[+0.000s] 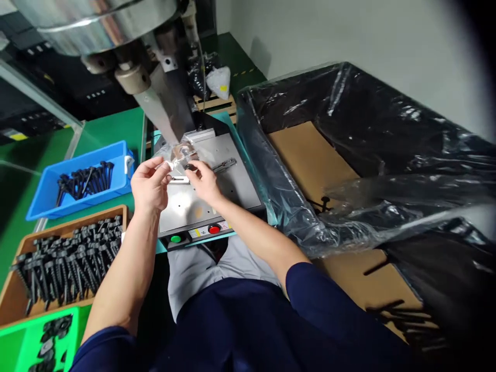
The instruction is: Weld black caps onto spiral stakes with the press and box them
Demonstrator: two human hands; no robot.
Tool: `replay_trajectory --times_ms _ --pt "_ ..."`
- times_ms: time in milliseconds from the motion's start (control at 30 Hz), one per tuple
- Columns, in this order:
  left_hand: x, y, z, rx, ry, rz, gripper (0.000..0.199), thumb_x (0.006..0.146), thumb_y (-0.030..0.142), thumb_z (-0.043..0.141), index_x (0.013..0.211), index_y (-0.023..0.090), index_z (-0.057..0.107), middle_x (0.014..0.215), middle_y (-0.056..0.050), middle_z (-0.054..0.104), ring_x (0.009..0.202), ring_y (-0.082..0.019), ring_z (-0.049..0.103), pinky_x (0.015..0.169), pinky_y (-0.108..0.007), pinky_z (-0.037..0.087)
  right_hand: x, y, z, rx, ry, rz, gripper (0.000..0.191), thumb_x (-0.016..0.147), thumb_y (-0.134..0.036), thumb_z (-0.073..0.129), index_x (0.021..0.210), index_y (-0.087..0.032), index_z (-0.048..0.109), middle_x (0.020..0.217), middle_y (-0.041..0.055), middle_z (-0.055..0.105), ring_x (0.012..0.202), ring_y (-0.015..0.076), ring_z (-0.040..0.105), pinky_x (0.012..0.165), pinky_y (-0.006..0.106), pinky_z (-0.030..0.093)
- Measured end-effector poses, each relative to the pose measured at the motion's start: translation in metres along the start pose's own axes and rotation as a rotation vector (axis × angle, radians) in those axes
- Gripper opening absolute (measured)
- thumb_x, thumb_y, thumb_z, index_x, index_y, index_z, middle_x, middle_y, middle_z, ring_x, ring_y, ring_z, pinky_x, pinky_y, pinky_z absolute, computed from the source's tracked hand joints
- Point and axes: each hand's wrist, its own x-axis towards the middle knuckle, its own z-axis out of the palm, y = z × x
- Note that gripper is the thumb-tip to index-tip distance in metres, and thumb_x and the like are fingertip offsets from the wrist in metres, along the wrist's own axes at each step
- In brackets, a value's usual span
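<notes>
Both hands meet at a clear and metal fixture [184, 151] on the steel plate [240, 181] of a bench machine. My left hand [150, 181] is closed in a pinch at the fixture's left side; what its fingertips hold is too small to make out. From the right, my right hand [204, 181] reaches in with its fingers closed beside a small dark part [189, 167], whose kind I cannot tell. Just above the hands hangs the machine's angled metal tool head [157, 103]. A slotted metal bracket [225, 165] lies on the plate behind my right hand.
On the left stand a blue bin [50, 199] and a brown bin [124, 212] of black stemmed parts, and a green bin [19, 341] of black pieces. Green and red buttons [214, 229] face me. A plastic-lined box [310, 139] stands on the right.
</notes>
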Motion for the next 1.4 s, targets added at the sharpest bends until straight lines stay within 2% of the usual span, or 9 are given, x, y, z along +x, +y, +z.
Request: replay_trajectory --times_ms 167,300,433,667,767,967,1067,1200,1400 --pt "-0.001 0.000 -0.004 0.032 -0.042 -0.009 0.048 0.058 0.026 0.090 0.100 0.018 0.068 0.108 -0.007 0.070 0.078 -0.015 0.067 0.063 -0.026 0.055 -0.003 -0.005 0.000 -0.109 0.050 -0.200 0.031 0.094 -0.033 0.058 0.122 -0.021 0.062 0.106 0.0079 0.059 0.096 0.0191 0.060 0.092 0.033 0.052" --pt "-0.003 0.001 -0.006 0.052 -0.076 -0.013 0.057 0.056 0.027 0.091 0.107 0.020 0.069 0.124 -0.011 0.065 0.093 -0.022 0.068 0.067 -0.028 0.056 0.001 -0.008 0.005 -0.144 0.057 -0.263 0.031 0.094 -0.034 0.058 0.122 -0.023 0.064 0.105 0.0079 0.056 0.095 0.0183 0.060 0.090 0.033 0.053" --pt "-0.004 0.002 -0.008 0.087 -0.089 0.014 0.064 0.053 0.029 0.092 0.111 0.023 0.069 0.133 -0.011 0.060 0.091 -0.022 0.068 0.063 -0.027 0.056 0.008 -0.009 0.005 -0.153 0.118 -0.291 0.032 0.091 -0.035 0.063 0.121 -0.024 0.066 0.105 0.0082 0.055 0.100 0.0205 0.057 0.096 0.037 0.051" --pt "-0.005 -0.004 -0.008 0.066 -0.076 0.017 0.065 0.053 0.029 0.093 0.113 0.026 0.069 0.140 -0.010 0.056 0.085 -0.019 0.067 0.066 -0.030 0.056 0.020 -0.006 0.004 -0.106 0.280 -0.189 0.030 0.091 -0.034 0.061 0.119 -0.025 0.067 0.122 0.0112 0.049 0.119 0.0247 0.049 0.107 0.044 0.043" --pt "-0.003 -0.006 -0.007 0.048 -0.075 0.028 0.066 0.053 0.029 0.093 0.115 0.026 0.070 0.141 -0.010 0.055 0.077 -0.015 0.065 0.064 -0.028 0.054 0.031 -0.003 0.006 -0.040 0.248 -0.154 0.029 0.091 -0.034 0.061 0.117 -0.023 0.068 0.126 0.0112 0.050 0.125 0.0245 0.047 0.111 0.044 0.040" --pt "0.003 -0.006 -0.004 0.098 -0.073 0.069 0.071 0.054 0.033 0.091 0.120 0.024 0.068 0.139 -0.012 0.057 0.060 -0.005 0.055 0.050 -0.020 0.045 0.053 0.001 0.011 0.222 0.144 -0.048 0.036 0.084 -0.037 0.068 0.117 -0.022 0.068 0.122 0.0079 0.061 0.113 0.0222 0.057 0.097 0.038 0.051" --pt "0.005 -0.007 -0.005 0.112 -0.078 0.086 0.070 0.056 0.032 0.090 0.122 0.024 0.067 0.140 -0.012 0.056 0.060 -0.005 0.055 0.050 -0.021 0.045 0.056 0.000 0.006 0.289 0.074 -0.036 0.038 0.080 -0.036 0.073 0.115 -0.023 0.069 0.118 0.0062 0.065 0.110 0.0214 0.060 0.100 0.039 0.049" --pt "0.006 -0.009 -0.007 0.099 -0.071 0.077 0.068 0.056 0.027 0.089 0.121 0.024 0.068 0.139 -0.011 0.057 0.061 -0.006 0.056 0.051 -0.022 0.046 0.058 -0.004 0.000 0.257 0.051 -0.103 0.028 0.083 -0.038 0.067 0.106 -0.022 0.072 0.119 0.0051 0.067 0.118 0.0208 0.057 0.109 0.038 0.040" --pt "0.005 -0.007 -0.006 0.113 -0.058 0.038 0.069 0.055 0.026 0.089 0.121 0.023 0.067 0.140 -0.012 0.055 0.059 -0.005 0.054 0.050 -0.022 0.045 0.062 -0.009 0.003 0.295 0.063 0.029 0.031 0.076 -0.035 0.073 0.101 -0.017 0.068 0.104 0.0053 0.070 0.097 0.0209 0.063 0.095 0.038 0.048"
